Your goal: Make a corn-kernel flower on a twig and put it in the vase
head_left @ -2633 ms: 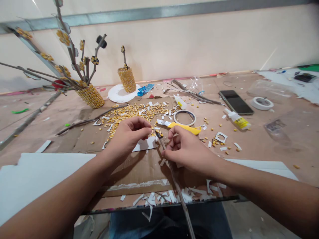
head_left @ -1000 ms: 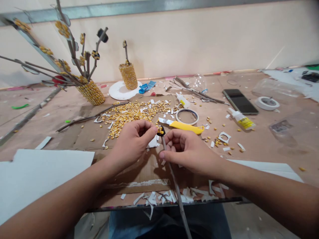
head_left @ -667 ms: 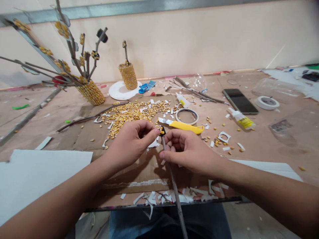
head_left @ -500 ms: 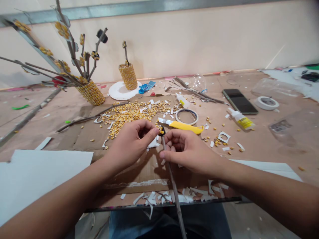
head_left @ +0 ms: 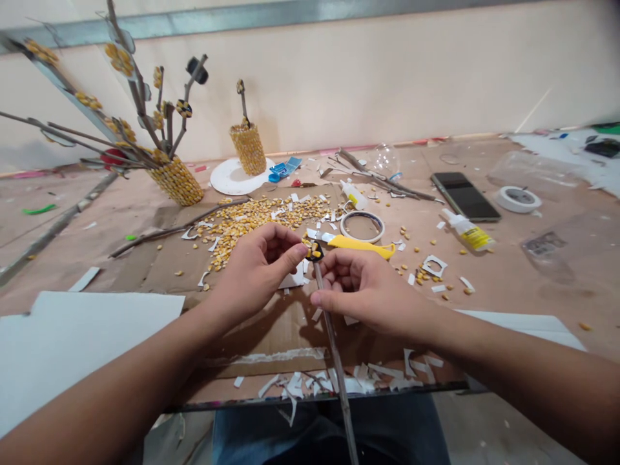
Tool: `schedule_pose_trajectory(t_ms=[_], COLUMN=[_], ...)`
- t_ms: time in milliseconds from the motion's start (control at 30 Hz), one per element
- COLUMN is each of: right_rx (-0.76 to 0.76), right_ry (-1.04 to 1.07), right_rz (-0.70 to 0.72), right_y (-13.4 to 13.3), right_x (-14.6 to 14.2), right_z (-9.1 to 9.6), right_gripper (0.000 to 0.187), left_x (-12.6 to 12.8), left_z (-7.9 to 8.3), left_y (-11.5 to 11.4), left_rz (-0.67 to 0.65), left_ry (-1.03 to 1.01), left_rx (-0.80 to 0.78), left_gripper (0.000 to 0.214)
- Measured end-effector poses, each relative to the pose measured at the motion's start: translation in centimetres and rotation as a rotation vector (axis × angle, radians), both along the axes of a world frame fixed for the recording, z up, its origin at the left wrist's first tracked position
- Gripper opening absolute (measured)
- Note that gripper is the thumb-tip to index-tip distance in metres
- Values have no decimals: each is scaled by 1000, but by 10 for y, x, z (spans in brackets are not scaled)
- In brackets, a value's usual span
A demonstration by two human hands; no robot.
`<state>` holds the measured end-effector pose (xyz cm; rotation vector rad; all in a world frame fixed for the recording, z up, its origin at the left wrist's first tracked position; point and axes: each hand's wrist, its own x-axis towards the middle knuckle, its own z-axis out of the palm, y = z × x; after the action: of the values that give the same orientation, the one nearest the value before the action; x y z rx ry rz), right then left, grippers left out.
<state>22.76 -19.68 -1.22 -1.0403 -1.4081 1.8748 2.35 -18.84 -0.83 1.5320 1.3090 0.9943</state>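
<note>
A thin stick (head_left: 338, 361) slants from my lap up past the table edge. At its top end sits a small black disc with yellow corn kernels (head_left: 314, 250) on it. My left hand (head_left: 264, 268) pinches the disc's left edge between thumb and fingertips. My right hand (head_left: 368, 284) has its fingers closed around the stick just below the disc. Behind the hands lies a yellow utility knife (head_left: 361, 246), blade pointing left. A pile of loose corn kernels (head_left: 242, 226) spreads over a cardboard sheet (head_left: 159, 271).
At the back left stand a kernel-covered pot (head_left: 179, 184) of branches and a smaller pot (head_left: 249, 152). To the right are a tape roll (head_left: 363, 227), glue bottles (head_left: 469, 231), a phone (head_left: 465, 196) and white tape (head_left: 519, 200). Paper scraps (head_left: 295, 385) litter the front edge.
The kernel-covered disc has turned so that more of its face shows. My left hand has shifted slightly; my right hand stays on the stick.
</note>
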Motion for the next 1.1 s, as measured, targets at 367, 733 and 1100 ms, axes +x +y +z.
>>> schedule_pose_trajectory(t_ms=[367, 733, 1100], right_rx=[168, 215, 198], right_ry=[-113, -54, -83], right_rz=[25, -43, -44], right_y=[-2, 2, 3], right_x=[2, 1, 1], right_z=[-1, -1, -3], right_gripper=[15, 25, 25], left_x=[0, 1, -2], left_z=[8, 9, 10], left_y=[0, -2, -2], left_rz=[-86, -191, -205], left_ry=[-148, -176, -15], left_rx=[-70, -148, -64], left_gripper=[21, 16, 16])
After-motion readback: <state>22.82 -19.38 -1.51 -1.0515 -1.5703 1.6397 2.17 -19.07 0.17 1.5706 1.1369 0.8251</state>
